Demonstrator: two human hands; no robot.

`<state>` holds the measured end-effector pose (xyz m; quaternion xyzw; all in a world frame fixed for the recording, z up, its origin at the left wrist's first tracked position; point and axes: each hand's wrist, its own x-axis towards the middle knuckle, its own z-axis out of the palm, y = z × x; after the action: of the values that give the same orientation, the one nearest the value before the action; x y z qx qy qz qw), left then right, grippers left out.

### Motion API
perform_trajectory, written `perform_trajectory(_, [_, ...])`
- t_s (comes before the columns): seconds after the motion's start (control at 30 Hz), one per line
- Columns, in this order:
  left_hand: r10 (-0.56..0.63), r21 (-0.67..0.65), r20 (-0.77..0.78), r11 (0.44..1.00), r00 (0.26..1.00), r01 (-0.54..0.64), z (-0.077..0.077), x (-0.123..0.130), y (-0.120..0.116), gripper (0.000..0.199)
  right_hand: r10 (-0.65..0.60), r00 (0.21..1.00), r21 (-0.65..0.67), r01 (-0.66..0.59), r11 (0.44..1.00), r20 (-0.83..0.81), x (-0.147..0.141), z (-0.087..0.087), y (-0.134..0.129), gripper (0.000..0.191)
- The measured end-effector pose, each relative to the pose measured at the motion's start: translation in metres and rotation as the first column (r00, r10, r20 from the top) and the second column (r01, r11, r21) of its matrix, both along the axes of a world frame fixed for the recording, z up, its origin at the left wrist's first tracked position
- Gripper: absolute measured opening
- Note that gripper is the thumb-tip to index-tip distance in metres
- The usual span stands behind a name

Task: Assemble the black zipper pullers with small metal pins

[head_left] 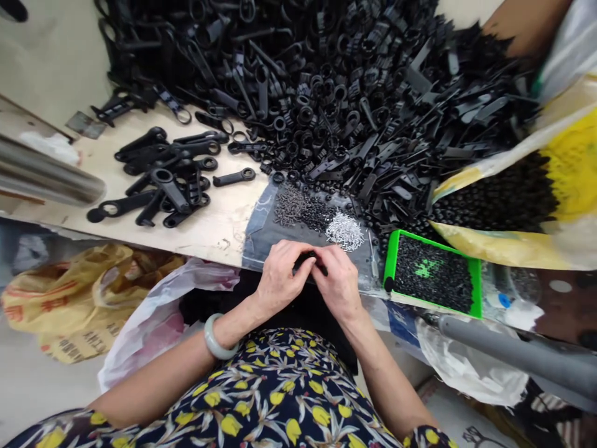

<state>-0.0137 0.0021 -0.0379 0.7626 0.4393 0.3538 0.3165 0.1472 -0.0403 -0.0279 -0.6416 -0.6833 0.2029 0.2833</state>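
Note:
My left hand (283, 269) and my right hand (339, 277) meet at the table's near edge, fingers closed around a small black plastic part (304, 256). Most of that part is hidden by the fingers, so its full shape cannot be made out. Just beyond my hands, on a dark cloth mat (263, 239), lie a pile of silver pins (345, 231), a pile of small black pieces (315, 214) and a pile of brownish springs or screws (290, 204), too small to tell. A thin screwdriver-like tool (374, 254) lies right of the pins.
A large heap of black plastic parts (317, 93) covers the back. Black handle-like pieces (170, 186) lie at left. A green tray (393, 258) of tiny black bits and a yellow-white sack (494, 246) stand at right. Another person's arm (525, 25) reaches in at top right.

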Motion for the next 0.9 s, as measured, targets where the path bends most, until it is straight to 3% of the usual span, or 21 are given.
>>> perform_trajectory(0.1, [-0.02, 0.039, -0.007, 0.999, 1.0, 0.02, -0.003, 0.001, 0.001, 0.011, -0.049, 0.993, 0.006, 0.05, 0.999, -0.105, 0.024, 0.004, -0.015, 0.029])
perform_trajectory(0.2, [-0.031, 0.057, 0.006, 0.998, 1.0, 0.03, -0.007, 0.001, 0.002, 0.011, -0.186, 0.981, 0.04, 0.189, 0.981, -0.057, 0.051, 0.008, -0.021, 0.015])
perform_trajectory(0.3, [-0.029, 0.056, -0.002, 0.998, 1.0, 0.029, -0.008, 0.002, 0.002, 0.011, -0.127, 0.99, 0.009, 0.127, 0.992, 0.062, 0.065, 0.007, -0.015, 0.017])
perform_trajectory(0.63, [-0.064, 0.085, -0.011, 0.994, 0.998, 0.065, -0.007, 0.007, 0.003, 0.014, 0.001, 0.916, 0.081, -0.037, 0.996, 0.402, 0.06, -0.007, 0.003, 0.018])
perform_trajectory(0.9, [-0.058, 0.127, 0.029, 0.99, 0.998, 0.054, -0.011, 0.009, 0.005, 0.01, -0.066, 0.961, 0.166, 0.022, 0.986, 0.267, 0.063, -0.016, -0.004, 0.013])
